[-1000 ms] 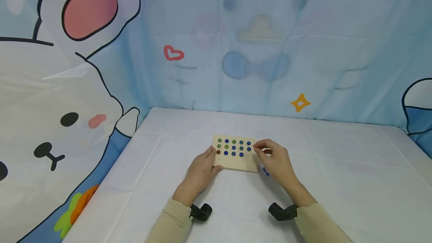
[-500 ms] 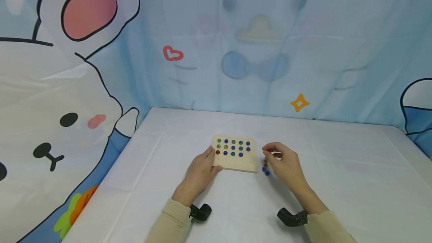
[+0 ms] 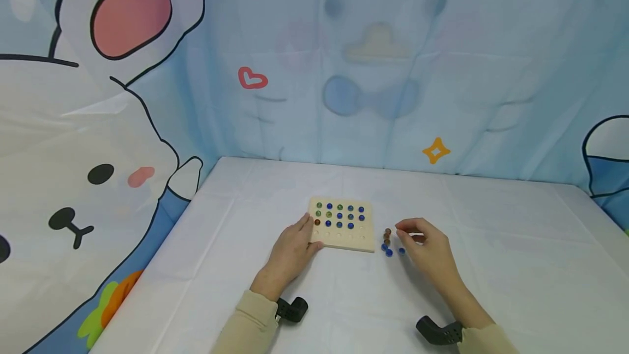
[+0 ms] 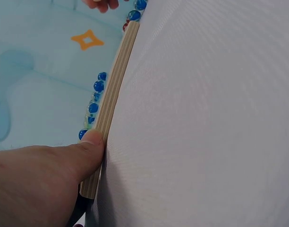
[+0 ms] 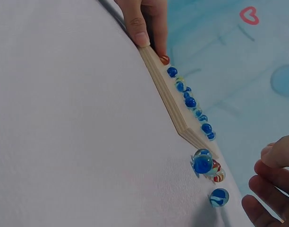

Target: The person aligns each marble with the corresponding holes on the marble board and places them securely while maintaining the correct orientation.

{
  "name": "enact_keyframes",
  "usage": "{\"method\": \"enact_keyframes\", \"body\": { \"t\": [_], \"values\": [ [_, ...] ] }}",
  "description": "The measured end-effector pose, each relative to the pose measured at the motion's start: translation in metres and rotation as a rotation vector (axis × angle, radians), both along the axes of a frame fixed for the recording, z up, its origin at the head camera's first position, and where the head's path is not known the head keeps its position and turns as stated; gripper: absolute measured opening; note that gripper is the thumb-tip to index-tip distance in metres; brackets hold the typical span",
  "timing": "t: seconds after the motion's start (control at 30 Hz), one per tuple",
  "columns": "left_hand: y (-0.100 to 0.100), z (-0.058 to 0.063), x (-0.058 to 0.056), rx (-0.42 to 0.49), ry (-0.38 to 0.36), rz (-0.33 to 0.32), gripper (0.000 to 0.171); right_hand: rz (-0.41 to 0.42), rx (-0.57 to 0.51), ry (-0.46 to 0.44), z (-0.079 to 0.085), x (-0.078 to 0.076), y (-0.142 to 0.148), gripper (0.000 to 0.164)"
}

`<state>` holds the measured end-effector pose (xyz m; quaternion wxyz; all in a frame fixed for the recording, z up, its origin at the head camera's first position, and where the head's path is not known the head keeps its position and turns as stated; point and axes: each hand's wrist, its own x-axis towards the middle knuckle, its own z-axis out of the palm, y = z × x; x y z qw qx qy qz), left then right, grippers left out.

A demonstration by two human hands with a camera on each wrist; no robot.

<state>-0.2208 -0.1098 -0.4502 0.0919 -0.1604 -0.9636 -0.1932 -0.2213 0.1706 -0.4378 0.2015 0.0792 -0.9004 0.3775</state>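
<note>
A pale wooden marble board (image 3: pixel 349 238) lies on the white table, with rows of green and blue marbles and one brown marble (image 3: pixel 317 222) in its upper holes. My left hand (image 3: pixel 290 253) grips the board's left front corner; in the left wrist view the thumb (image 4: pixel 90 146) presses its front edge. Loose brown marbles (image 3: pixel 387 242) and blue marbles (image 3: pixel 389 253) rest right of the board. Beside them is my right hand (image 3: pixel 427 250), its fingers loosely bent. In the right wrist view, nothing shows between its fingers, and a single blue marble (image 5: pixel 219 197) lies close to them.
The white cloth table (image 3: pixel 516 261) extends around the board. Behind stands a light blue printed curtain (image 3: pixel 295 124); another panel with a cartoon animal (image 3: pixel 108 141) is at the left. Each wrist wears a black camera mount (image 3: pixel 292 309).
My right hand has moved from the board's right edge rightward and toward me, uncovering the loose marbles. My left hand and the board have stayed in place.
</note>
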Motion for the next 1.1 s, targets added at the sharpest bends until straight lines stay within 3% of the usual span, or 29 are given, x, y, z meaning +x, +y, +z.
{"method": "enact_keyframes", "body": {
  "t": [0.2,0.77,1.1],
  "values": [
    [0.0,0.0,0.0,-0.002,0.007,0.0,0.065,-0.015,0.032,0.019,-0.006,0.004,0.009,0.012],
    [0.0,-0.001,0.002,0.003,0.011,-0.005,0.064,-0.069,0.009,-0.071,-0.023,0.008,0.018,0.013],
    [0.0,0.001,0.001,0.015,-0.023,0.0,0.066,-0.006,0.032,-0.058,-0.025,0.013,0.016,0.018]
  ]
}}
